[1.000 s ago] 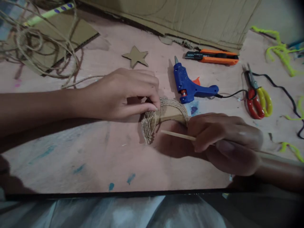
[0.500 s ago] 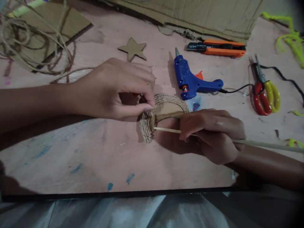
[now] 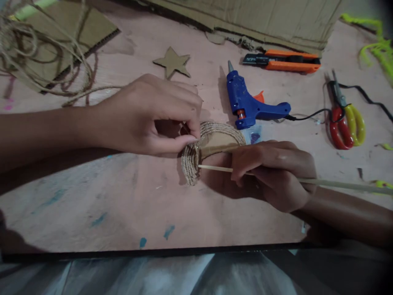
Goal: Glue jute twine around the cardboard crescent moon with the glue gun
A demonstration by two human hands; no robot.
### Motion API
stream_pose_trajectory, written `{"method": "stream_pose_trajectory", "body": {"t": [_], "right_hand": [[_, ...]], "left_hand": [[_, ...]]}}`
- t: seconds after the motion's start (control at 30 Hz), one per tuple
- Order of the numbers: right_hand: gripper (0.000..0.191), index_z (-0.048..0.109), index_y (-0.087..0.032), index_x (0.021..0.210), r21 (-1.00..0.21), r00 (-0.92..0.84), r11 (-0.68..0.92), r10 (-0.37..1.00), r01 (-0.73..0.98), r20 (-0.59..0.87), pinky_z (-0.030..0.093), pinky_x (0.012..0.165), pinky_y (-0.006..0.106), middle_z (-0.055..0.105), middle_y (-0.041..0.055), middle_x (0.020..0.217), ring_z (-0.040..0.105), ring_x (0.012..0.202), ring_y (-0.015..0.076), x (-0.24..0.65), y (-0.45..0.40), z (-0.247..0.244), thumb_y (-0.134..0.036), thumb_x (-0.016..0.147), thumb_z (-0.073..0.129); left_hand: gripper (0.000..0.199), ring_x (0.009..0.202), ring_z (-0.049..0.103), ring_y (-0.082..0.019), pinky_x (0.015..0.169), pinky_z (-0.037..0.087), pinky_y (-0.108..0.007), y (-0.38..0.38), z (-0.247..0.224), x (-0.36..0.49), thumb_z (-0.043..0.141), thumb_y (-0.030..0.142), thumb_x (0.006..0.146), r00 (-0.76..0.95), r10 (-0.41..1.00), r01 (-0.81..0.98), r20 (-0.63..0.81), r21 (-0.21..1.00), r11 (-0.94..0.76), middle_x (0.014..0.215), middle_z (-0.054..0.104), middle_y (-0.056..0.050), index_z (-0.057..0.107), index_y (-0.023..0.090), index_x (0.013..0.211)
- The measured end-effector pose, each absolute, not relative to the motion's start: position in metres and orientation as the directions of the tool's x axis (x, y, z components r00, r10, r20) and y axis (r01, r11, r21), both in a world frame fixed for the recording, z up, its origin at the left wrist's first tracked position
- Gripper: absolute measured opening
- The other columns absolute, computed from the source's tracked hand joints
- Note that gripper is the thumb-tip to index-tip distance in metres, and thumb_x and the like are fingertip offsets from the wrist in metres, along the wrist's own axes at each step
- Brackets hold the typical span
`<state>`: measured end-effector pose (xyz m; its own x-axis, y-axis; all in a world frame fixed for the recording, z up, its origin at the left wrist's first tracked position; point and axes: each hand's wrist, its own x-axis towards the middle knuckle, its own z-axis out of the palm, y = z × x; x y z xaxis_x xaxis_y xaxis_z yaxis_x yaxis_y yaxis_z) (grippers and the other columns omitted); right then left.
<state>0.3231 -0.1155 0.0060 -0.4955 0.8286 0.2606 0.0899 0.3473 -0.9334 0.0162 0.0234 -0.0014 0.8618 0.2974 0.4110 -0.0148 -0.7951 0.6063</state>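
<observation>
A curved cardboard piece [image 3: 219, 143] lies on the table, with rows of jute twine [image 3: 190, 166] laid along its outer edge. Thumb and forefinger of my left hand [image 3: 162, 112] pinch the twine at the inner side of the curve. A strand of that twine runs out from behind the hand to the left. My right hand [image 3: 274, 174] is closed around a thin wooden stick [image 3: 215, 168]. Its tip touches the inner edge of the twine rows, just below my left fingertips. The rest of the stick extends right, over the forearm.
Behind the hands lie a cardboard star [image 3: 172, 62], a blue glue gun [image 3: 250, 102] and an orange utility knife [image 3: 282, 61]. Scissors [image 3: 345, 119] with red and yellow handles are at right. Loose twine [image 3: 70, 69] covers a cardboard sheet [image 3: 101, 26] at left. Large cardboard [image 3: 260, 20] stands behind.
Both hands keep nearly the same pose, the left pinching the twine and the stick's tip at the rows. The view has shifted very slightly.
</observation>
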Motion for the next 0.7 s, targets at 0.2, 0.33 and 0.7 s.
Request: {"method": "stream_pose_trajectory", "body": {"t": [0.2,0.33,0.7], "right_hand": [[0.03,0.08,-0.018,0.104,-0.928,-0.497,0.358,0.827,0.103,0.264,0.055,0.071,0.017,0.075,-0.0039,0.087,0.07,0.075,0.0055,0.3225,-0.1153,0.0073,-0.003,0.115,0.056],[0.031,0.08,-0.02,0.105,-0.929,-0.496,0.354,0.829,0.106,0.259,0.056,0.071,0.019,0.075,-0.0038,0.087,0.07,0.073,0.0071,0.3231,-0.1139,0.0053,-0.002,0.114,0.056],[0.029,0.081,-0.019,0.102,-0.939,-0.502,0.342,0.817,0.029,0.282,0.057,0.069,0.021,0.075,-0.001,0.085,0.071,0.071,0.0097,0.3182,-0.1099,0.0006,-0.006,0.115,0.058]], "left_hand": [[0.027,0.087,0.074,-0.016,0.082,0.063,-0.035,0.0227,-0.0035,0.0163,0.067,0.034,0.132,0.872,0.273,0.003,0.407,0.552,-0.834,0.096,0.078,-0.001,0.081,0.026,0.111],[0.023,0.088,0.071,-0.016,0.082,0.058,-0.035,0.0234,-0.0026,0.0167,0.068,0.028,0.131,0.871,0.246,-0.04,0.425,0.561,-0.827,0.095,0.078,0.0,0.08,0.026,0.111],[0.022,0.084,0.069,-0.019,0.08,0.057,-0.04,0.0259,-0.0017,0.0197,0.069,0.025,0.126,0.874,0.242,-0.047,0.421,0.568,-0.821,0.091,0.081,-0.002,0.079,0.03,0.108]]}}
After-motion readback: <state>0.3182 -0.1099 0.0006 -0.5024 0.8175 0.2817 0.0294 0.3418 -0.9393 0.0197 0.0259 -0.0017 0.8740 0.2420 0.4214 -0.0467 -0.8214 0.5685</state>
